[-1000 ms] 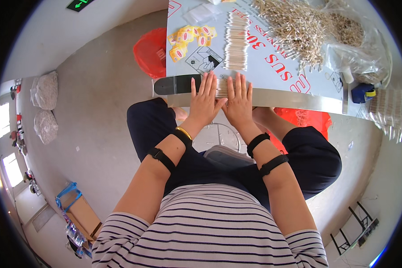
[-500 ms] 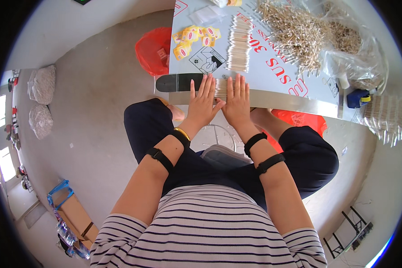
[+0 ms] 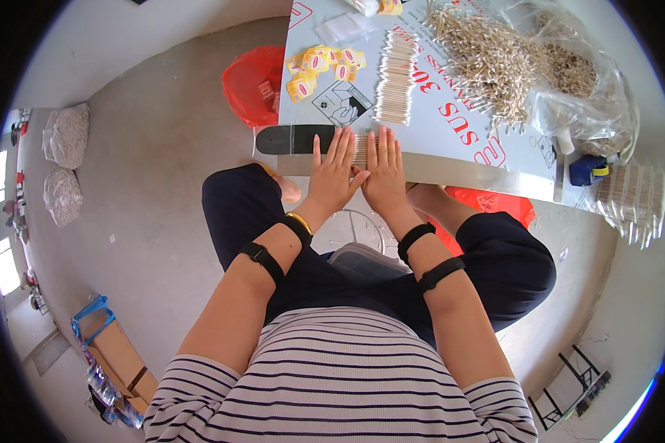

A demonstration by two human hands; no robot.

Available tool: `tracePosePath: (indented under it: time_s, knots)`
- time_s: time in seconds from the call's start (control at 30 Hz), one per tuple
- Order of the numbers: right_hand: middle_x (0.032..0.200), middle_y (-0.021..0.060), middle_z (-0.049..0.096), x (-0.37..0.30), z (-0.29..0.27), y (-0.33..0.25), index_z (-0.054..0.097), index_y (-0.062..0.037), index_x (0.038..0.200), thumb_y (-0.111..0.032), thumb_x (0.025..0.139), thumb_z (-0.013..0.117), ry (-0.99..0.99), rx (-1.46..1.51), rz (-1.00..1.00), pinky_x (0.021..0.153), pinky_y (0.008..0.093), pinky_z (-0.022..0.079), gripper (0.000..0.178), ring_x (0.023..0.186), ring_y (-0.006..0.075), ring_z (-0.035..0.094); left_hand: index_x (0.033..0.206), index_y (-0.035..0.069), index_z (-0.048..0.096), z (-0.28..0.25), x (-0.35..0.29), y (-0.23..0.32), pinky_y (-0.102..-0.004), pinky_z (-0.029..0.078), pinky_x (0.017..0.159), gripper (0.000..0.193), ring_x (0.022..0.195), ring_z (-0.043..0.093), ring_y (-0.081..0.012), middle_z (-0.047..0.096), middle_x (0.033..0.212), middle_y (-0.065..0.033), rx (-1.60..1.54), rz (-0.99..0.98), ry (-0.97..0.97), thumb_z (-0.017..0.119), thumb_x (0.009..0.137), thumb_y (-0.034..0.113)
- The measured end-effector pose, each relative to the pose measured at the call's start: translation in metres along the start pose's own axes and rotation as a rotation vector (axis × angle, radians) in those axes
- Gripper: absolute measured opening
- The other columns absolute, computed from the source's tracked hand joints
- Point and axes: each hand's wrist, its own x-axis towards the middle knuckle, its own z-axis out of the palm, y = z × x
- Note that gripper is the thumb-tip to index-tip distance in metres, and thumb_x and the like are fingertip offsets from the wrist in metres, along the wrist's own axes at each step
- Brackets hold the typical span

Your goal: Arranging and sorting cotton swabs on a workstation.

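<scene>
A short row of cotton swabs (image 3: 360, 150) lies at the near edge of the table, between my two hands. My left hand (image 3: 331, 171) rests flat at its left side, fingers stretched out, over the right end of a dark rounded strip (image 3: 281, 140). On the other side my right hand (image 3: 383, 173) lies flat with its fingers straight, partly covering the row. Both thumbs point toward each other below the swabs, nearly meeting. Beyond the hands a longer, neat column of cotton swabs (image 3: 396, 81) is laid out on the table.
Small yellow packets (image 3: 303, 85) lie at the table's left, near a clear plastic sleeve (image 3: 341, 29). A heap of loose swabs (image 3: 488, 66) spills from a clear bag (image 3: 621, 111). Far right are a blue tape dispenser (image 3: 588, 170) and bagged swabs (image 3: 632, 196). A red bag (image 3: 253, 85) hangs left.
My right hand has moved left toward my left hand, so the visible strip of swabs between them is narrower. My left hand stays about where it was.
</scene>
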Motion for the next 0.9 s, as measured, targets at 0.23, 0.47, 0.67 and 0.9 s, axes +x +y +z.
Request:
tracePosePath:
  time_s: [0.23,0.47,0.67,0.9]
  knots:
    - [0.171,0.0292,0.021,-0.001,0.0,0.0,0.03,0.0029,0.163,-0.044,0.101,0.06,-0.017,-0.019,0.004,0.13,0.0553,0.017,0.083,0.16,0.0454,0.018,0.165,-0.003,0.027,-0.001,-0.001,0.0,-0.0631,0.002,0.128,0.085,0.163,0.018,-0.0323,0.024,0.174,-0.0187,-0.028,0.006,-0.011,0.04,0.107,0.058]
    - [0.172,0.0274,0.021,-0.002,-0.004,-0.001,0.031,0.0017,0.163,-0.047,0.101,0.061,-0.017,-0.004,0.03,0.13,0.055,0.017,0.085,0.161,0.0445,0.018,0.165,0.006,0.032,-0.012,0.001,-0.001,-0.0634,0.002,0.128,0.079,0.162,0.019,-0.0337,0.025,0.173,-0.0193,-0.096,0.052,-0.006,0.045,0.106,0.057]
    - [0.172,0.0268,0.021,0.002,-0.001,-0.006,0.03,0.001,0.164,-0.047,0.101,0.062,-0.024,-0.005,0.021,0.13,0.0546,0.017,0.085,0.161,0.0441,0.018,0.164,0.008,0.036,-0.022,0.004,-0.019,-0.0644,0.008,0.127,0.074,0.159,0.024,-0.0415,0.026,0.172,-0.0205,-0.13,-0.014,0.057,0.05,0.106,0.051]
    - [0.173,0.0255,0.018,0.001,-0.006,-0.006,0.029,0.0009,0.164,-0.049,0.099,0.065,-0.083,-0.039,0.062,0.131,0.0549,0.015,0.089,0.161,0.0438,0.014,0.16,0.003,0.038,-0.046,-0.003,-0.12,-0.0603,0.021,0.126,0.073,0.156,0.027,-0.045,0.03,0.168,-0.026,-0.053,-0.451,0.204,0.064,0.102,0.039]
